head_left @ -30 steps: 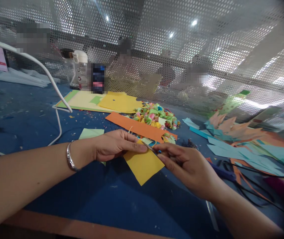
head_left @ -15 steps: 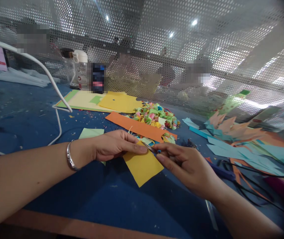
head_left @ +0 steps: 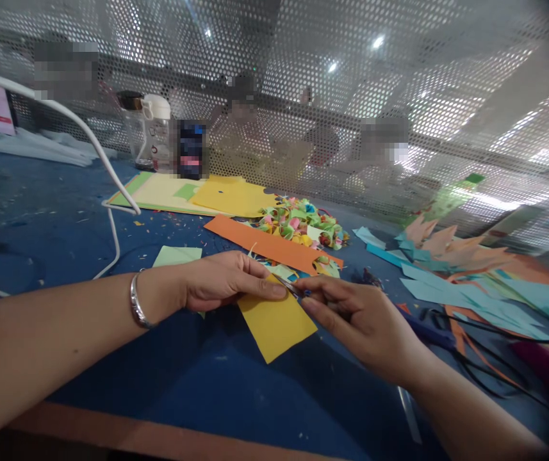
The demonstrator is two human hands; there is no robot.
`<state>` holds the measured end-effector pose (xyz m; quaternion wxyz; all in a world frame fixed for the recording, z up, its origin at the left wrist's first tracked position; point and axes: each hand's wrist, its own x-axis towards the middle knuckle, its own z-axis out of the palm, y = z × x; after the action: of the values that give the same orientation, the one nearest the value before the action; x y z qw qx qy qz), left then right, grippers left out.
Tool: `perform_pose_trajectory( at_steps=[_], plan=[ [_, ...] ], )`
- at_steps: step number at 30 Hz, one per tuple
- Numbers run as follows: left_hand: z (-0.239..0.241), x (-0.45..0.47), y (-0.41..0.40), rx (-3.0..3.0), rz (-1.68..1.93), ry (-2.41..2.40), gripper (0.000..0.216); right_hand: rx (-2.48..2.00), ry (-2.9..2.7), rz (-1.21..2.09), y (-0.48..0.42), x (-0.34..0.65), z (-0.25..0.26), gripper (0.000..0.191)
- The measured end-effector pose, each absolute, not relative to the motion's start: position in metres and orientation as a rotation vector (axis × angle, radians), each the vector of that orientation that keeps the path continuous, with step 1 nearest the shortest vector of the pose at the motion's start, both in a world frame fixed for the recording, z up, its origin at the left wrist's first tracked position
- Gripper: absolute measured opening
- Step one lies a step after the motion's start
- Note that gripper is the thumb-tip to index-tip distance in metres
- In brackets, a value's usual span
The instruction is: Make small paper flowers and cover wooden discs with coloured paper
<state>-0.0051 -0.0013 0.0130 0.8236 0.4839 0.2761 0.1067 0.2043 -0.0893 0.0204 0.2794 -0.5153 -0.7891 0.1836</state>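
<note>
My left hand (head_left: 236, 278) pinches a yellow paper square (head_left: 277, 326) between thumb and fingers near its upper edge. A silver bracelet (head_left: 138, 301) circles that wrist. My right hand (head_left: 351, 307) is closed around what look like small scissors (head_left: 287, 284); their thin metal blades meet the paper's top edge beside my left thumb. The handles are mostly hidden by my fingers, with a bit of blue showing. Just beyond both hands lies an orange paper strip (head_left: 259, 243), and a pale green paper piece (head_left: 177, 256) sits partly behind my left wrist.
Curled paper scraps (head_left: 298, 221) pile up behind the orange strip. Yellow sheets (head_left: 230, 195) lie farther back. Bottles (head_left: 159, 134) and a phone (head_left: 191, 150) stand by the perforated screen (head_left: 274, 83). Light-blue paper pieces (head_left: 471, 301), black cords and a purple-handled tool (head_left: 430, 330) lie right. A white cable (head_left: 82, 134) arches left.
Almost nothing differs. The yellow paper's lower corner dips very slightly, while both hands keep their hold in the same place.
</note>
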Motion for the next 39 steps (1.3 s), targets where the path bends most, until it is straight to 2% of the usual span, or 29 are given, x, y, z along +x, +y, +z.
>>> perform_pose_trajectory(
  at_steps=[9,12,16,19,22,26,39],
  plan=[
    [0.019,-0.011,0.002,1.197,0.211,0.620,0.020,-1.403,-2.104,0.477,-0.088,0.203,0.022,0.028],
    [0.030,-0.022,0.016,1.559,0.178,0.702,0.022,-1.434,-2.082,0.476,-0.087,0.204,0.022,0.029],
    [0.043,-0.038,0.037,2.340,0.118,0.980,0.021,-1.463,-2.095,0.485,-0.085,0.208,0.018,0.030],
    [0.044,-0.043,0.044,2.582,0.046,1.212,0.028,-1.484,-2.175,0.466,-0.083,0.209,0.014,0.029],
    [0.039,-0.040,0.047,2.702,0.236,1.295,0.028,-1.515,-2.273,0.438,-0.082,0.208,0.012,0.030],
    [0.027,-0.026,0.053,2.849,0.448,1.119,0.028,-1.531,-2.311,0.428,-0.081,0.205,0.010,0.029],
    [0.032,0.000,0.085,2.960,0.082,1.061,0.016,-1.528,-2.365,0.354,-0.080,0.206,0.012,0.022]
  ],
)
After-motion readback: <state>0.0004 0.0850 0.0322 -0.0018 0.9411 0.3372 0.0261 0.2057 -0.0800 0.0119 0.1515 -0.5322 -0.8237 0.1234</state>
